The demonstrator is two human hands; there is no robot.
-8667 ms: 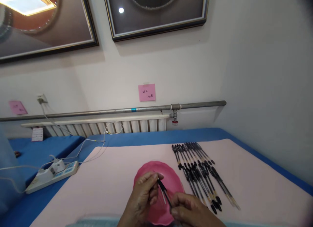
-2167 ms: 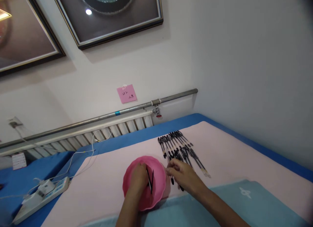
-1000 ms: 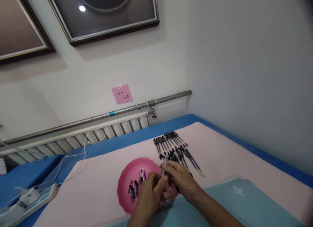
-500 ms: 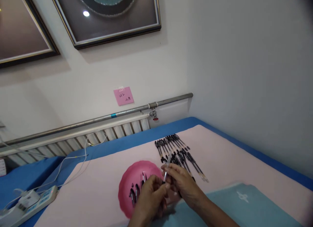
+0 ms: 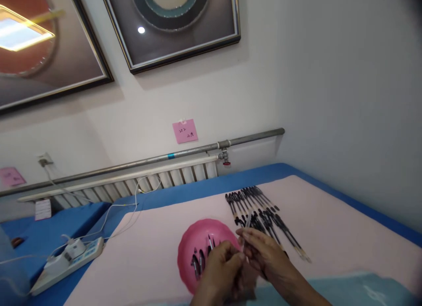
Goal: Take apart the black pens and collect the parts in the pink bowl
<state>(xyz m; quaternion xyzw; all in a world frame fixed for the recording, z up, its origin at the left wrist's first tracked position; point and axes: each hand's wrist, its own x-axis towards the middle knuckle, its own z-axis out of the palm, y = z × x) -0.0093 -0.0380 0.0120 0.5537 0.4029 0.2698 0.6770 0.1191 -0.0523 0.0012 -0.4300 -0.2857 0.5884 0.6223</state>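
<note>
A single pen (image 5: 248, 221) is pinched at its near end between the left hand (image 5: 220, 266) and the right hand (image 5: 267, 258), over the right rim of the pink dish (image 5: 184, 257). Disassembly is judged to be in hand; a steady pull apart is called for next. Small black parts (image 5: 200, 261) lie in the dish. Farther right, a row of pens (image 5: 263, 216) is laid on the counter (image 5: 329, 235). At far left, a power strip (image 5: 70, 263) is seen; nothing obstructs.

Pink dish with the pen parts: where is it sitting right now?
In the head view, the pink dish lies on the pale pink mat, low and centre, left of the row of black pens and partly behind the left hand.
</note>
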